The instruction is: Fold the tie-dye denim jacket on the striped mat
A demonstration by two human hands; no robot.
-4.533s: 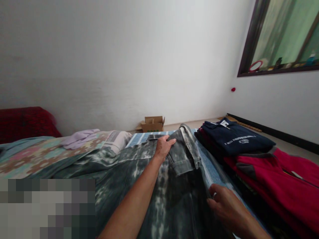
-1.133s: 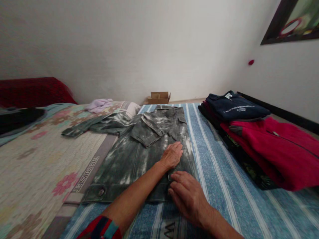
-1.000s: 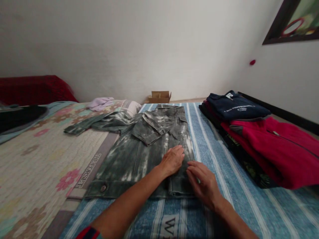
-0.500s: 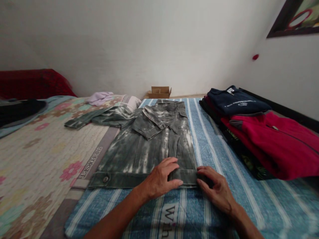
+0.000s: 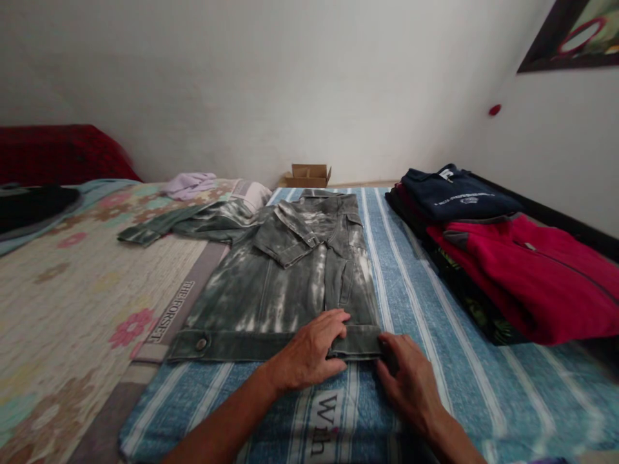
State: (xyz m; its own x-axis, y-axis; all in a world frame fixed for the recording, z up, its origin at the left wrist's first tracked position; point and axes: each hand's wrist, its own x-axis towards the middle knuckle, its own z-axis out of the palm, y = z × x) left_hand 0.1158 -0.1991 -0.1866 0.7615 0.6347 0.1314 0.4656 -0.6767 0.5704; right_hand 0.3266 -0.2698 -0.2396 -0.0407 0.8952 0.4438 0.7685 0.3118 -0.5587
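A grey-green denim jacket (image 5: 271, 290) with whitish streaks lies spread on the bed, its buttoned hem towards me. One sleeve is folded over the body, while the other stretches out to the left. My left hand (image 5: 314, 348) rests on the hem right of its middle, fingers over the cloth and thumb apart near the bottom edge. At the hem's right corner, my right hand (image 5: 409, 374) is closed, with thumb and fingers at the cloth edge; its fingertips are partly hidden.
To the right sits a folded clothes pile with a dark blue garment (image 5: 459, 193) and a red one (image 5: 546, 277). A lilac cloth (image 5: 188, 185) and dark clothes (image 5: 33, 207) lie left. A cardboard box (image 5: 309, 175) stands by the wall. Under the jacket is a blue striped sheet (image 5: 401, 258).
My right hand has shifted slightly left and down, its fingers closing in at the hem corner. The left hand stays on the hem, fingers a little flatter. The view has tilted slightly.
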